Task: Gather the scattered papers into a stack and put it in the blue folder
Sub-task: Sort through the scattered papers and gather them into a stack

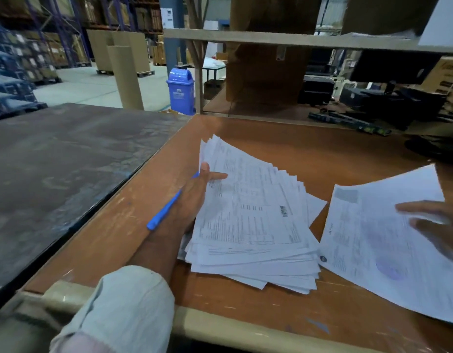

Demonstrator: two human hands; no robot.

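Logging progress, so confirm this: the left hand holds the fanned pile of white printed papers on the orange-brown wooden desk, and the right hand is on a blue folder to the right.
One detail is wrong. In the head view the right hand rests on a loose white printed sheet, not a blue folder. The rest stands: the left hand holds the fanned pile of white printed papers on the orange-brown wooden desk.

The orange-brown table (pixel 284 138) carries a loose paper stack (pixel 253 225) mid-surface, a blue pen (pixel 164 212) beside its left, and sheets (pixel 388 248) toward the right edge.
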